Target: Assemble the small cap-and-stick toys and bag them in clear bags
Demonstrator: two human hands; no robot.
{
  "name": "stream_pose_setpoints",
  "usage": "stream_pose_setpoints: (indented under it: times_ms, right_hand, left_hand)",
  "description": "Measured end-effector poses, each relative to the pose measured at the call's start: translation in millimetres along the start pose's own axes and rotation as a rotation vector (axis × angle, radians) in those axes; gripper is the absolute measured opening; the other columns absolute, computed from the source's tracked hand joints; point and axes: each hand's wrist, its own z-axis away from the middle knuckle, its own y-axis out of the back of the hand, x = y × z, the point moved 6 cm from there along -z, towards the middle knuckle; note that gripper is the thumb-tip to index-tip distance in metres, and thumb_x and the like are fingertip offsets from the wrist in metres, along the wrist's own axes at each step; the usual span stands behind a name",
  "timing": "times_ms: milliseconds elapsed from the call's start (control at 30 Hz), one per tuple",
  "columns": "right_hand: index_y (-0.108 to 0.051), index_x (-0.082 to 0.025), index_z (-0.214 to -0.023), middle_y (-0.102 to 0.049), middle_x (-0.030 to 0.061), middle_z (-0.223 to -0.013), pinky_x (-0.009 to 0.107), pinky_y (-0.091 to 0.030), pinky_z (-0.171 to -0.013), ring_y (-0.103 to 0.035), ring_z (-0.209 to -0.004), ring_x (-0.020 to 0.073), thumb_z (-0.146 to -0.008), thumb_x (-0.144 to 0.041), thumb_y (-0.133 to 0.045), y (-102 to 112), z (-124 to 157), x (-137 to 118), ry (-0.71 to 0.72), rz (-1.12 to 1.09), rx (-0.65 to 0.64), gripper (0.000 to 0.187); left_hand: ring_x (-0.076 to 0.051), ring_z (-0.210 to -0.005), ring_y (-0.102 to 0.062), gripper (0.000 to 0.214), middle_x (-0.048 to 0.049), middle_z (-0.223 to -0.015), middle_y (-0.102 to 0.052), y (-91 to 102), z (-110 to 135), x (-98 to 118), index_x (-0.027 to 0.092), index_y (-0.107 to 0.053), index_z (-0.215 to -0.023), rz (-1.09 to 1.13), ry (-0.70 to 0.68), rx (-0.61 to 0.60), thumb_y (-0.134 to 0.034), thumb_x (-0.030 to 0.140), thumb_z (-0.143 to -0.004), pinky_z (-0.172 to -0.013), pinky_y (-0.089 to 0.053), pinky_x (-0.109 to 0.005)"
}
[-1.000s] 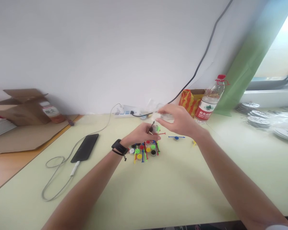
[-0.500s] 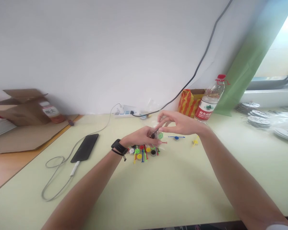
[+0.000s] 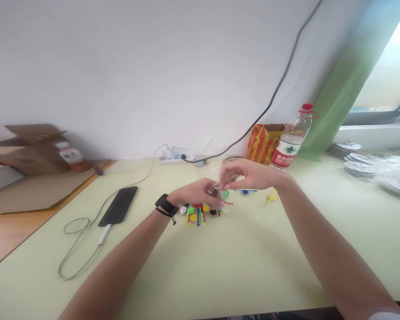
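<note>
My left hand is closed round a small clear plastic bag that holds several spinner arrows. Through the film show a black disc, a green disc and a red arrow tip. My right hand meets it from the other side, thumb and fingers pinched at the bag's upper edge; the fingertips are partly hidden. Just below lies a pile of coloured spinner arrows on round bases. A blue spinner arrow and a yellow one lie apart, near my right wrist.
A black phone on a charging cable lies at left, before an open cardboard box. Along the wall are a power strip, a striped bag and a large water bottle. Stacked white discs stand at right.
My right fingers have curled and shifted slightly down at the bag's edge. A dark thin piece seen at their tips no longer shows there. The bag's contents have sunk a little.
</note>
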Motion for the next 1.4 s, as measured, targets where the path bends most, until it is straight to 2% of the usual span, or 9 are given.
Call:
stream_pose_setpoints:
  times_ms: [167,233,367,500,667,833,1000,1100,1400]
  right_hand:
    - [-0.069,-0.023,-0.104,-0.077,0.0044,-0.107,0.039,-0.061,-0.093,-0.074,-0.103,0.0214,-0.089,-0.025,-0.070,6,3,-3,0.012,0.017,0.044,0.015]
    - [-0.070,-0.023,-0.104,-0.077,0.0043,-0.106,0.040,-0.060,-0.094,-0.074,-0.104,0.0220,-0.089,-0.022,-0.066,10,4,-1,0.006,0.040,0.112,0.015]
    - [-0.072,-0.023,-0.098,-0.077,0.0046,-0.102,0.043,-0.061,-0.094,-0.074,-0.102,0.0224,-0.093,-0.016,-0.054,21,4,6,0.000,0.091,0.290,0.019]
    - [-0.071,-0.023,-0.093,-0.077,0.0034,-0.097,0.041,-0.061,-0.088,-0.074,-0.095,0.0219,-0.094,-0.014,-0.049,27,4,9,-0.004,0.256,0.405,0.024]
    - [-0.071,-0.025,-0.093,-0.078,0.0027,-0.094,0.039,-0.059,-0.081,-0.073,-0.090,0.0234,-0.090,-0.015,-0.056,25,5,8,-0.031,0.442,0.392,0.019]
    - [-0.073,-0.025,-0.096,-0.075,0.0050,-0.097,0.037,-0.056,-0.077,-0.070,-0.088,0.0239,-0.087,-0.015,-0.062,23,6,10,-0.029,0.578,0.387,0.017]
    - [-0.068,-0.023,-0.080,-0.068,0.0047,-0.093,0.033,-0.048,-0.067,-0.061,-0.073,0.0178,-0.089,-0.012,-0.057,20,5,12,-0.048,0.698,0.356,0.017]
    - [-0.063,-0.022,-0.074,-0.065,0.0045,-0.091,0.032,-0.046,-0.066,-0.058,-0.071,0.0170,-0.091,-0.013,-0.055,21,7,14,-0.056,0.730,0.360,0.021]
    - [-0.072,-0.024,-0.094,-0.063,0.0057,-0.098,0.034,-0.046,-0.069,-0.060,-0.079,0.0201,-0.091,-0.024,-0.065,29,17,21,-0.129,0.806,0.361,0.007]
  left_hand:
    - [-0.023,-0.081,-0.076,0.039,-0.0065,-0.086,-0.075,-0.4,-1,1,0.016,-0.071,-0.095,-0.040,-0.024,-0.035,-0.089,0.043,-0.073,-0.069,-0.059,-0.031]
    - [-0.023,-0.081,-0.076,0.041,-0.0080,-0.088,-0.076,2.3,-1,-1,0.015,-0.072,-0.099,-0.077,-0.026,-0.023,-0.089,0.043,-0.075,-0.071,-0.059,-0.032]
    - [-0.020,-0.078,-0.074,0.040,-0.0079,-0.088,-0.075,7.0,-2,-2,0.014,-0.071,-0.094,-0.121,-0.047,0.026,-0.087,0.046,-0.076,-0.069,-0.058,-0.030]
    - [-0.019,-0.076,-0.072,0.041,-0.0063,-0.088,-0.075,11.1,-2,-1,0.016,-0.068,-0.093,-0.160,-0.073,0.099,-0.086,0.049,-0.076,-0.067,-0.056,-0.028]
    - [-0.020,-0.081,-0.072,0.047,-0.0078,-0.095,-0.077,13.9,-2,-2,0.016,-0.068,-0.105,-0.221,-0.074,0.141,-0.085,0.048,-0.076,-0.071,-0.055,-0.030]
    - [-0.020,-0.080,-0.072,0.041,-0.0068,-0.094,-0.078,11.8,-3,1,0.018,-0.069,-0.104,-0.297,-0.100,0.155,-0.081,0.048,-0.080,-0.072,-0.054,-0.030]
    - [-0.021,-0.083,-0.073,0.040,-0.0078,-0.097,-0.078,10.5,-3,3,0.017,-0.070,-0.107,-0.331,-0.109,0.154,-0.079,0.047,-0.082,-0.073,-0.054,-0.030]
    - [-0.022,-0.083,-0.073,0.040,-0.0078,-0.097,-0.078,11.5,-3,3,0.017,-0.070,-0.108,-0.350,-0.110,0.162,-0.078,0.047,-0.082,-0.073,-0.054,-0.030]
    - [-0.021,-0.082,-0.072,0.034,-0.0074,-0.094,-0.078,11.0,-3,3,0.017,-0.069,-0.100,-0.382,-0.118,0.153,-0.076,0.046,-0.085,-0.072,-0.053,-0.030]
